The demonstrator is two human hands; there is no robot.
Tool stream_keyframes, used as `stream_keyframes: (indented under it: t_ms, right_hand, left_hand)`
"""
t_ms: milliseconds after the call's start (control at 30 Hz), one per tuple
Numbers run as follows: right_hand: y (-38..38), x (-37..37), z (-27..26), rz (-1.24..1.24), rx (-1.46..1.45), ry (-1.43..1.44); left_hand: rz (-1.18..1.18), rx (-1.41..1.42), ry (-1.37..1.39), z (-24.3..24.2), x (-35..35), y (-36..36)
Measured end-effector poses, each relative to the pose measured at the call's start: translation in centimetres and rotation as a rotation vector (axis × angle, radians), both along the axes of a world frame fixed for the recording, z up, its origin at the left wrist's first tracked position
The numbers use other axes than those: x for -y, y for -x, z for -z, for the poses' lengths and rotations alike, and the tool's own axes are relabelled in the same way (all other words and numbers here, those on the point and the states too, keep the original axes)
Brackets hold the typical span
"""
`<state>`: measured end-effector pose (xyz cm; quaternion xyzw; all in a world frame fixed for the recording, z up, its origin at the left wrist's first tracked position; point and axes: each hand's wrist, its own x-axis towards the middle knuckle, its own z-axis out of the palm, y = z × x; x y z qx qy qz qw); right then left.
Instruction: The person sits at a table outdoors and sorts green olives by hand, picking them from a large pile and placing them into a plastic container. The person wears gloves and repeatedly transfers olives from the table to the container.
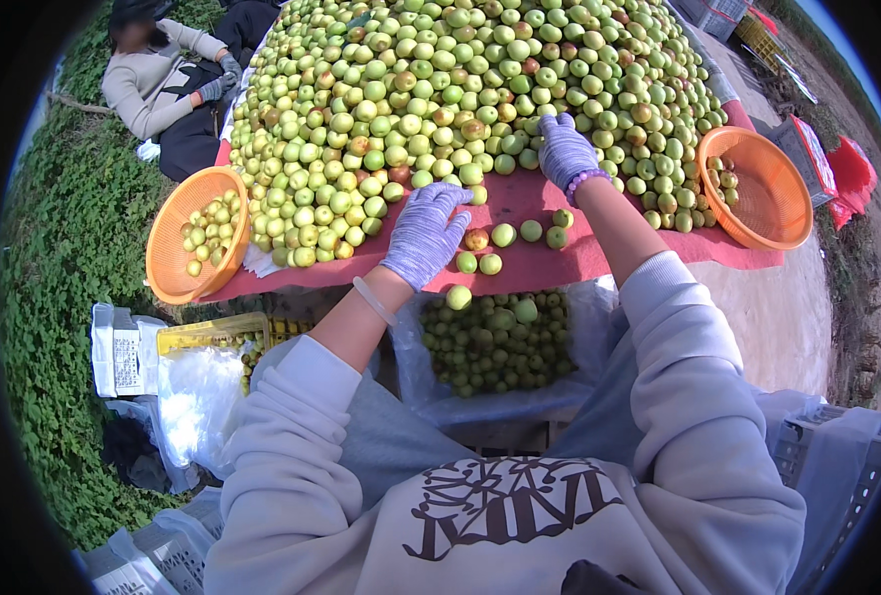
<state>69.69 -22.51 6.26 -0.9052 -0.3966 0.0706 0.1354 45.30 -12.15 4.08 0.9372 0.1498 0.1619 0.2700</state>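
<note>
My left hand (427,234), in a striped purple-grey knit glove, is over the front edge of a heap of green jujubes (425,97). Its thumb stands apart from the fingers, and a jujube (478,195) is by its fingertips. My right hand (568,152), gloved alike, reaches palm down to the heap; whether its fingers hold a fruit is hidden. Several loose jujubes (504,235) lie between my hands on a red cloth (537,268). One jujube (458,297) appears just beyond the cloth's front edge, above a plastic-lined container of jujubes (496,342) between my legs.
Orange mesh baskets holding some jujubes flank the heap, one at left (161,245) and one at right (771,186). A yellow crate (210,331) with plastic film stands at lower left. Grey crates (842,446) are at lower right. Another person (154,89) sits beyond the left basket.
</note>
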Motion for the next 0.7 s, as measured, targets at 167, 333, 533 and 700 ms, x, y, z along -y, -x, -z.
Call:
stream_keyframes:
  t_ms: [167, 333, 533, 700]
  right_hand:
    - [1.8, -0.4, 0.6, -0.159, -0.081, 0.127]
    - [3.7, -0.1, -0.1, -0.187, -0.105, 0.195]
    - [9.8, 1.3, -2.8, -0.241, -0.299, -0.251]
    - [14.1, 0.3, -1.9, -0.507, 0.149, -0.376]
  left_hand:
    - [-0.108, -0.195, -0.229, 1.8, -1.8, -0.4]
    - [0.017, -0.228, 0.025, 1.2, -1.1, -0.5]
    - [-0.343, -0.033, 1.151, -2.6, 1.1, -1.2]
    - [-0.138, 0.396, 2.225, -3.1, 1.8, -0.1]
